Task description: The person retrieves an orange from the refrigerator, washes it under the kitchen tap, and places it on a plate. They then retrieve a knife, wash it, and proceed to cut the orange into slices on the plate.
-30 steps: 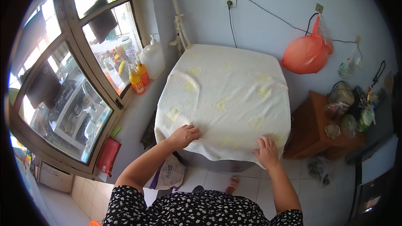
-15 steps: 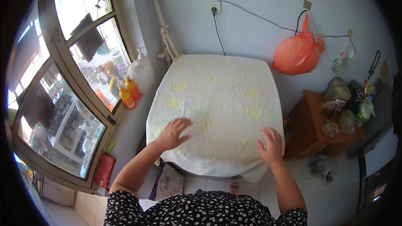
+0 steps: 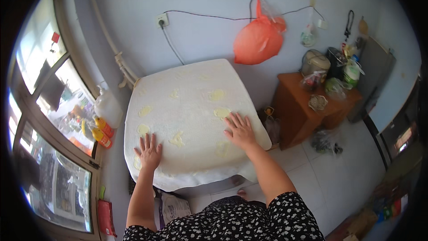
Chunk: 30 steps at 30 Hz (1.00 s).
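Observation:
A white cloth with pale yellow shapes (image 3: 196, 120) covers a squarish, table-like piece, which is hidden beneath it. Its near edge hangs down in loose folds. My left hand (image 3: 150, 152) lies on the cloth near its left front corner, fingers spread. Farther right, my right hand (image 3: 240, 132) rests flat on it with fingers apart, beside a yellow shape. Neither hand holds anything.
A windowed door frame (image 3: 67, 151) and a sill with yellow bottles (image 3: 102, 134) and a white jug (image 3: 108, 109) are at left. At right stands a brown cabinet (image 3: 292, 116) crowded with items. A red bag (image 3: 258, 40) hangs on the wall. A plastic bag (image 3: 325, 142) lies on the floor.
Both hands have come down flat onto the cloth with fingers spread. The view has turned to the right, so the cloth and wall now appear farther left.

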Tool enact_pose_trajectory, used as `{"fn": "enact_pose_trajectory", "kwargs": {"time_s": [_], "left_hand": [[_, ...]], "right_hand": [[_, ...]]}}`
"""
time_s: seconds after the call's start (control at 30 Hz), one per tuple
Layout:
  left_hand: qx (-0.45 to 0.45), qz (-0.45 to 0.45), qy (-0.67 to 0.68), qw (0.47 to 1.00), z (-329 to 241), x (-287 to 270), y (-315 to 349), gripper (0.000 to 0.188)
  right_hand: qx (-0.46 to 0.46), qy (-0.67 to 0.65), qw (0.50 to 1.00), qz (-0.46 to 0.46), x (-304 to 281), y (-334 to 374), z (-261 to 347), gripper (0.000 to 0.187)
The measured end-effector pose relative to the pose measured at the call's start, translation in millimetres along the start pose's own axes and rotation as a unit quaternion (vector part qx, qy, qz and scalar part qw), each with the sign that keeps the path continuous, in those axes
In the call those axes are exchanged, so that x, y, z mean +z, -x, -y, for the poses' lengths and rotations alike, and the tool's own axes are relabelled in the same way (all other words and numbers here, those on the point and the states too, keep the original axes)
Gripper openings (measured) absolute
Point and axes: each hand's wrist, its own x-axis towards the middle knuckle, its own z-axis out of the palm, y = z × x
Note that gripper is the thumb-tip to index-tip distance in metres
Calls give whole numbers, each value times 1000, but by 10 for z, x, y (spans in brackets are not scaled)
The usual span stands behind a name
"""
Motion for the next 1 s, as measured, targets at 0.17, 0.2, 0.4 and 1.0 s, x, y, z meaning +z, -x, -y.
{"fn": "enact_pose_trajectory", "kwargs": {"time_s": [0.17,0.2,0.4,1.0], "left_hand": [[6,-65,3,998,37,105,81,52],[5,-80,7,997,18,130,84,49],[53,-90,49,993,-494,327,304,54],[478,112,372,788,-5384,558,1468,8]], "right_hand": [[-4,0,999,-43,-68,437,147,52],[-1,-2,999,-39,-69,506,159,54],[3,-16,1000,-12,-107,635,158,61],[71,-99,992,28,-1711,2432,-2802,35]]}}
